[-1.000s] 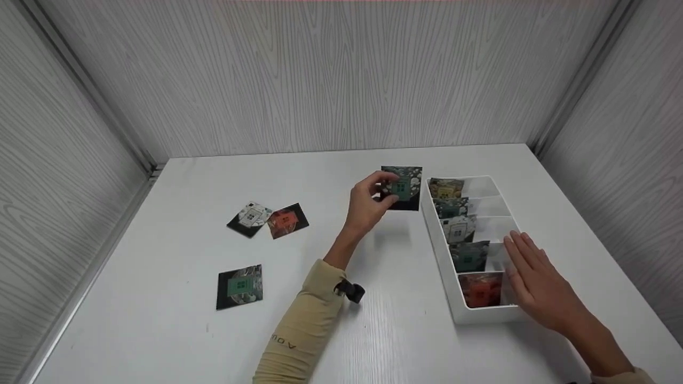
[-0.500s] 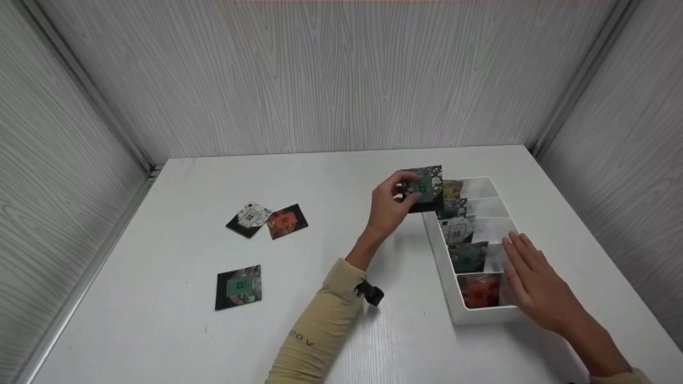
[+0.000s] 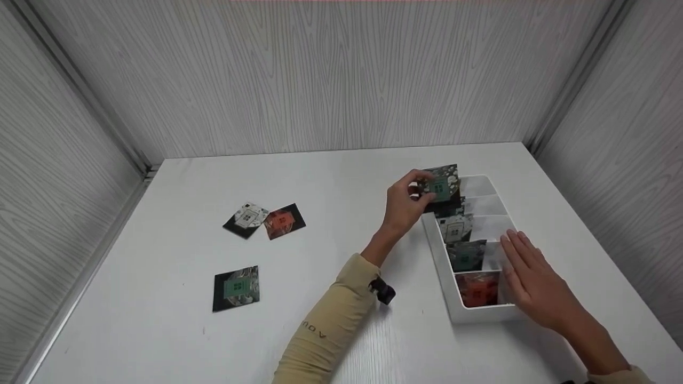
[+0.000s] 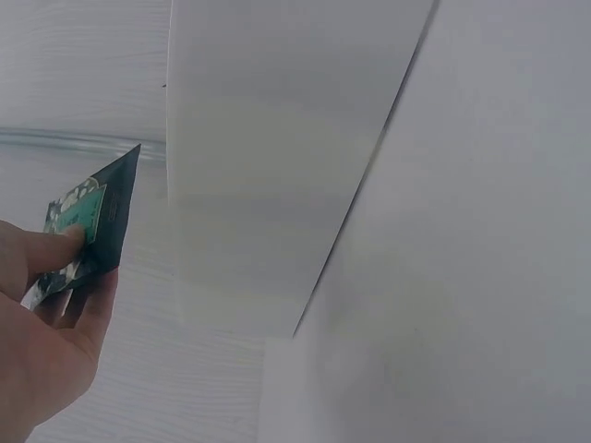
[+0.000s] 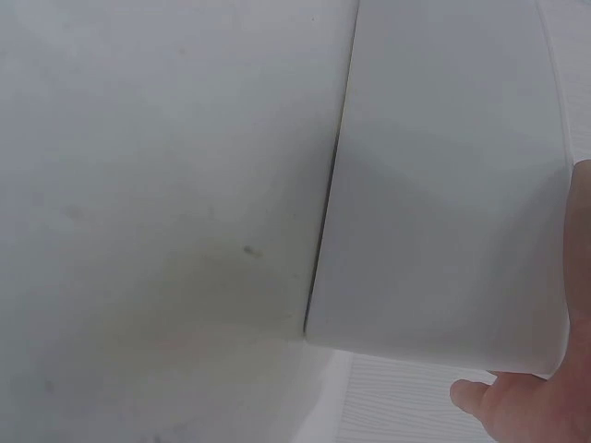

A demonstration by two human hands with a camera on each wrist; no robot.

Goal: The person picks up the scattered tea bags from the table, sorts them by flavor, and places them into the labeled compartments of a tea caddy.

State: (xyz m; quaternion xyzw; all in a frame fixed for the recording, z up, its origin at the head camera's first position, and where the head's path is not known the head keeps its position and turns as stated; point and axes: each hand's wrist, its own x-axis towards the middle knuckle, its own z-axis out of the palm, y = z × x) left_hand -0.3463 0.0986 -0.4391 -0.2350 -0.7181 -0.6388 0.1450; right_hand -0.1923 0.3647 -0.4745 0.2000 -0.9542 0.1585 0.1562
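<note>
- white table [image 3: 331, 181], backed by pale wood-grain panels [image 3: 331, 80].
- white tray [image 3: 483, 314] on the table's right side, divided crosswise into compartments; dark packets [image 3: 467, 257] stand along its left side, a red one [image 3: 477, 288] in the nearest compartment.
- right hand [image 3: 539, 285] rests on the tray's right edge, fingers straight and pressed together.
- left hand [image 3: 403, 208] pinches the green-labelled packet [image 3: 444, 178] between thumb and fingers, above the tray's far left end; whether the packet's lower edge touches anything, i cannot tell.
- three loose packets lie flat at left: a white-labelled one [image 3: 246, 218] touching a red-labelled one [image 3: 284, 221], and another green-labelled one [image 3: 236, 288] nearer the person.
</note>
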